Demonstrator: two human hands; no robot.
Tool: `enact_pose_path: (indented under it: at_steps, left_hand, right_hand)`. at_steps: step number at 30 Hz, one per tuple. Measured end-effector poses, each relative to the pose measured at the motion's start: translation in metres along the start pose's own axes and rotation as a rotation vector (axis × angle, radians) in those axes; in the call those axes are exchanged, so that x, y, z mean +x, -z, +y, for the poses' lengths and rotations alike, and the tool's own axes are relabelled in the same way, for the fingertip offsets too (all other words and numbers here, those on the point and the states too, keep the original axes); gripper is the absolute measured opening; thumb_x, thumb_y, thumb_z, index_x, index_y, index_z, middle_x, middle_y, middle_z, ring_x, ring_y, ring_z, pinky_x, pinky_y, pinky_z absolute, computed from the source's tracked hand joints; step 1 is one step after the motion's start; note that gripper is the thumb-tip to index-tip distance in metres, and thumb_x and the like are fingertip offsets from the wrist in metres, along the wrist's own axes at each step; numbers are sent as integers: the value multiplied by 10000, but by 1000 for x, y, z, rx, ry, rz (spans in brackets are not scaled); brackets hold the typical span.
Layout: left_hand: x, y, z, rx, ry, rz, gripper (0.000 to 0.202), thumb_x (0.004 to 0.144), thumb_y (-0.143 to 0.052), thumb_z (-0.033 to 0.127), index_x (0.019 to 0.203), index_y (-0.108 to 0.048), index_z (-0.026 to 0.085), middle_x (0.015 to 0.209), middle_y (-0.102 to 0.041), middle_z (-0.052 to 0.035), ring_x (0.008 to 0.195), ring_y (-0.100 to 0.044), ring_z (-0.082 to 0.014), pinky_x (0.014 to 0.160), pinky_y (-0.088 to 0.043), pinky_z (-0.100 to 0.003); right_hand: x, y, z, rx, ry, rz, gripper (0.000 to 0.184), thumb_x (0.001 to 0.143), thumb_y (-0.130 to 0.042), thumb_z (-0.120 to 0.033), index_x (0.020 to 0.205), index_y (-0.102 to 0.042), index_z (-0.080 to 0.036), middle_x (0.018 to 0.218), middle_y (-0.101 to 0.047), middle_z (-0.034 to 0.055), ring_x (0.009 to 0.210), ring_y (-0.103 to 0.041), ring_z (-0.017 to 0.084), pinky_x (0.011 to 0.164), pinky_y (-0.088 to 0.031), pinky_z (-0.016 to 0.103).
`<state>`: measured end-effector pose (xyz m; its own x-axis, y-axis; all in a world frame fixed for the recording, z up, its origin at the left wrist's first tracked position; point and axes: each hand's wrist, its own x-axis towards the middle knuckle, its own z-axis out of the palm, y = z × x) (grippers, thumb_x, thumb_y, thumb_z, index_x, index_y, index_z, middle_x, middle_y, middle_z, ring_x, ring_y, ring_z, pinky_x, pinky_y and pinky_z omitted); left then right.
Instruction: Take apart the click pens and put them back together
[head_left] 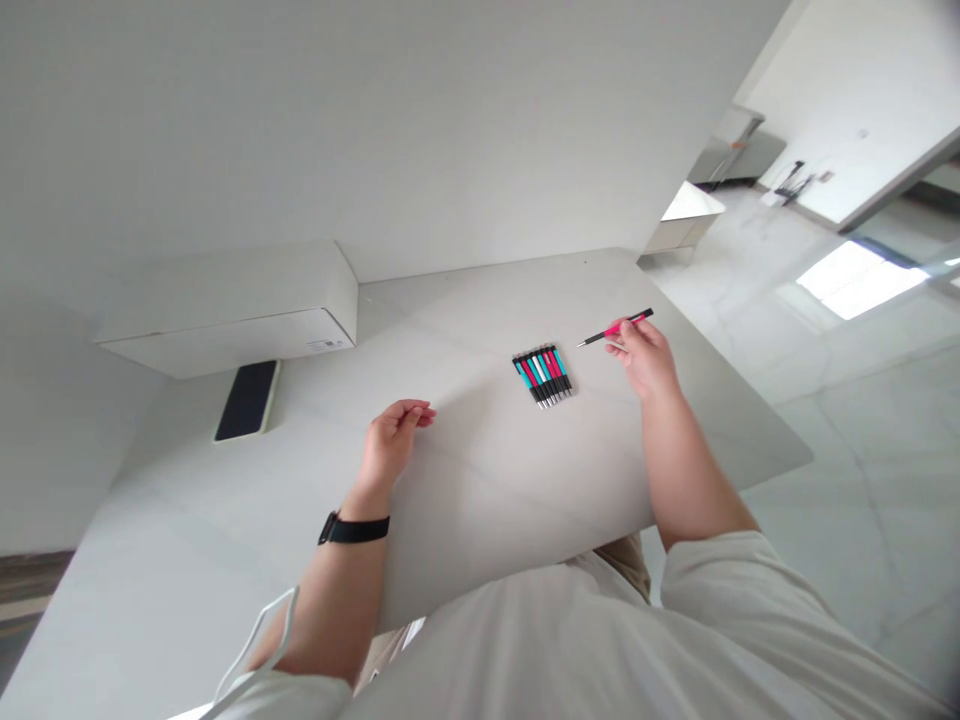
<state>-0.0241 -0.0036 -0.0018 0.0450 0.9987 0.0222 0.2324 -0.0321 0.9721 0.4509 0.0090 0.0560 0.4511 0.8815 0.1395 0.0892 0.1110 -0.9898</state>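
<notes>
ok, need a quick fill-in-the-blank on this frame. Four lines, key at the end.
1. The right hand holds a pen that is pink and ____.
2. The row of pens lies nearer to the ____ hand.
3. The black band is worn on the ____ wrist.
4. The phone lies on the table near a long white ____.

Missing words: black; right; left; box.

Pink-and-black pen [611, 330] held near a row of pens [543, 376]
</notes>
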Motion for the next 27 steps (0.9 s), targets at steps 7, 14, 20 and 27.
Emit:
enact_pose_path:
  at_steps: [7, 14, 20, 27]
  left_hand:
    - [-3, 2, 1, 38, 24, -41, 305, 838, -785, 464, 924, -757, 173, 904, -805, -86, 743, -728, -178, 734, -586, -302]
    - [-2, 8, 2, 142, -48, 7, 466, 981, -598, 536, 659, -627, 201, 561, -594, -1, 516, -527, -126, 538, -423, -243]
    - [1, 9, -1, 215, -130, 78, 335, 1020, -526, 465, 1174, -695, 220, 864, -734, -41, 761, -671, -174, 725, -540, -281]
    - [12, 7, -28, 715, -234, 145, 632, 965, -616, 411, 1542, -503, 179, 1581, -514, -204, 1505, -443, -384, 1264, -321, -586]
  right_hand:
    - [24, -15, 21, -537, -167, -266, 401, 929, -650, -547, 1088, -737, -190, 882, -726, 59, 737, -622, 183, 699, -512, 306]
    - [18, -49, 42, -1049, -52, -282, 339, 996, -582, -366, 1252, -756, -228, 1160, -783, 109, 1005, -689, 244, 885, -492, 333]
    - [10, -62, 41, -1205, 34, -317, 347, 1032, -528, -383, 1255, -748, -233, 1175, -779, 135, 1037, -681, 273, 904, -481, 357]
    - [7, -58, 50, -1204, 19, -200, 432, 1079, -380, -433, 1167, -756, -239, 1088, -788, 135, 938, -675, 268, 773, -442, 341]
